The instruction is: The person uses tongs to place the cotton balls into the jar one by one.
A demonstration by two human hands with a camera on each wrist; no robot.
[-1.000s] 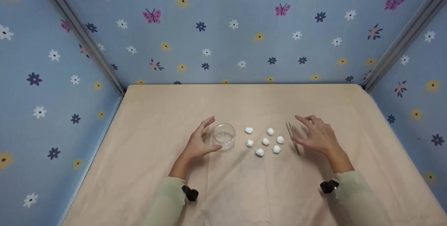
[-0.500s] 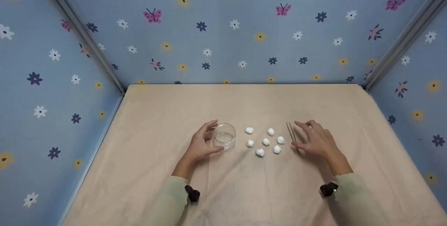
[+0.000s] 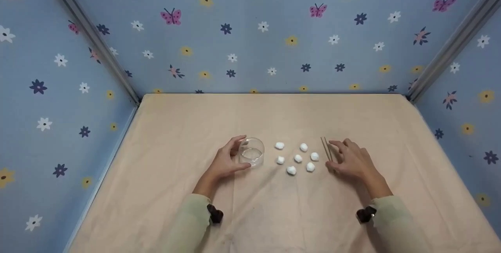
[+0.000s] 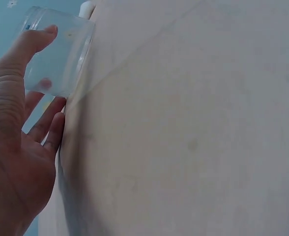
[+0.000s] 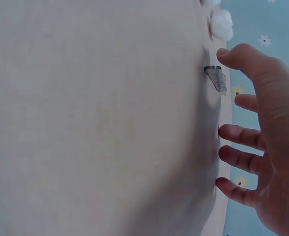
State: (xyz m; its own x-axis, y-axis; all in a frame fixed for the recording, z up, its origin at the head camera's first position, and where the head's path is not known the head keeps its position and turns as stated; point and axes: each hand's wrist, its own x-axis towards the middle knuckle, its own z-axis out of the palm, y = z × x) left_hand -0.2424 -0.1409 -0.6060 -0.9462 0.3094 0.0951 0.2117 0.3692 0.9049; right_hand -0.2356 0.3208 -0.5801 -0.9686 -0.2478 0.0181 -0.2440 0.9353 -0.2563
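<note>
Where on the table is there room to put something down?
Bare cloth lies behind the cup and cotton balls, up to the back wall, and in front of them, between the sleeves. It's crowded between the left hand and right hand: cup, cotton balls and tweezers sit there.

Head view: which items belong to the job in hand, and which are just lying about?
Likely part of the job:
clear cup, gripped by the left hand
tweezers, at the right hand; contact unclear
seven white cotton balls, untouched, in between

Just surroundings, no stray loose items seen:
beige tablecloth
floral backdrop
</note>
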